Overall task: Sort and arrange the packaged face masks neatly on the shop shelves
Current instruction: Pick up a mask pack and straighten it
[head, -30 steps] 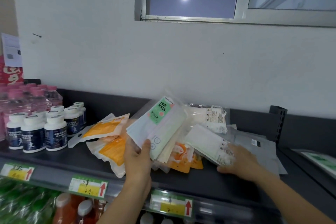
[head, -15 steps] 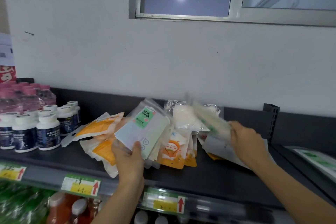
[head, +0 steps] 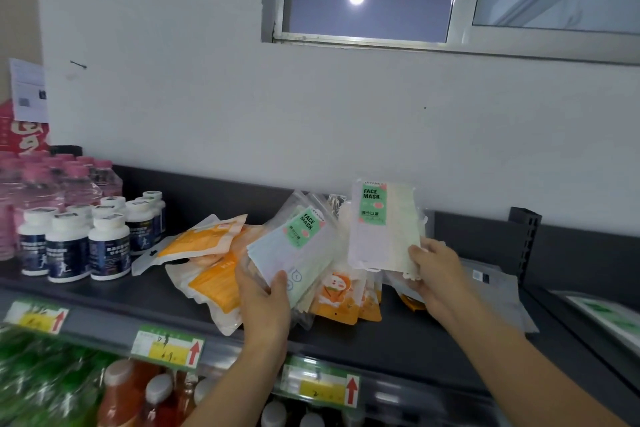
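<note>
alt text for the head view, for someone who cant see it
At a dark shelf, a person's left hand holds a stack of green-labelled face mask packs while the right hand holds a single pack upright. Orange packs and white bottles sit further left.

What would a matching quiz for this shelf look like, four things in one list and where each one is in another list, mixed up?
Things
1. upright green-label mask pack
2. tilted green-label mask pack
3. orange mask packs
4. white-capped bottles

Places
A. standing at the left end of the shelf
B. held in the left hand
C. lying on the shelf, in neither hand
D. held in the right hand

Pairs: 1-D, 2-B, 3-C, 4-A
</note>
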A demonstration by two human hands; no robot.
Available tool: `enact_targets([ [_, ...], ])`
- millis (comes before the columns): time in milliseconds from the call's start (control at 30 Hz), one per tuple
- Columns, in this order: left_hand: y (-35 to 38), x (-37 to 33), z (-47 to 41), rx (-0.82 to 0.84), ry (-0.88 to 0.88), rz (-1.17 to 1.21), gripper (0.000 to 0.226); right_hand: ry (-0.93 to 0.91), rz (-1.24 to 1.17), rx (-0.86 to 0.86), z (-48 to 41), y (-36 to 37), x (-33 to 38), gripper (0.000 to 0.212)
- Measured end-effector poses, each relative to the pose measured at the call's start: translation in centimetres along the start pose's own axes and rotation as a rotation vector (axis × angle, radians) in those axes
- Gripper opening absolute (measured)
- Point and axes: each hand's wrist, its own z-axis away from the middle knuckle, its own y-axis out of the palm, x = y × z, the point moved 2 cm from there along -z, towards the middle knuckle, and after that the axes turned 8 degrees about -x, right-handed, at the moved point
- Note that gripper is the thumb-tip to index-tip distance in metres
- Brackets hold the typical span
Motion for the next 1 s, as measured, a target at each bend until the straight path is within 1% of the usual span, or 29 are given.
enact_targets([
  [133,-0.2,-0.3,0.2,0.001,-0.032,0.078,0.073,0.195,-0.144,0.047,0.7,1.7,-1.7,0.031],
  [233,0.0,-0.7,0.7,0.011,-0.053,0.135,0.072,0.302,-0.184,0.097,1.2,2.9,-3.2,0.034],
  [367,0.5,-1.4,1.6,0.047,-0.037,0.215,0.069,0.334,-0.132,0.125,1.7,3.9,-4.0,0.038],
  [533,1.0,-1.8,2.8,0.095,-0.006,0.271,0.068,0.296,-0.227,0.217,2.6,4.6,-3.4,0.034],
  [667,1.2,-1.6,3.6,0.148,0.001,0.274,0.072,0.224,-0.215,0.174,2.3,4.4,-3.4,0.041],
  [767,1.0,-2.1,3.9,0.278,0.012,0.176,0.082,0.163,-0.191,0.125,2.0,3.4,-3.0,0.051],
  [867,0.8,-3.0,3.5,0.437,0.006,0.079,0.086,0.083,-0.131,0.068,1.6,1.7,-2.1,0.051],
  [933,0.9,-3.8,3.0,0.484,0.006,-0.017,0.080,0.017,-0.062,0.035,1.4,0.6,-1.5,0.050],
  [1000,1.5,-4.6,2.6,0.515,-0.011,-0.131,0.068,-0.070,0.028,0.018,1.5,-0.5,-1.0,0.050],
])
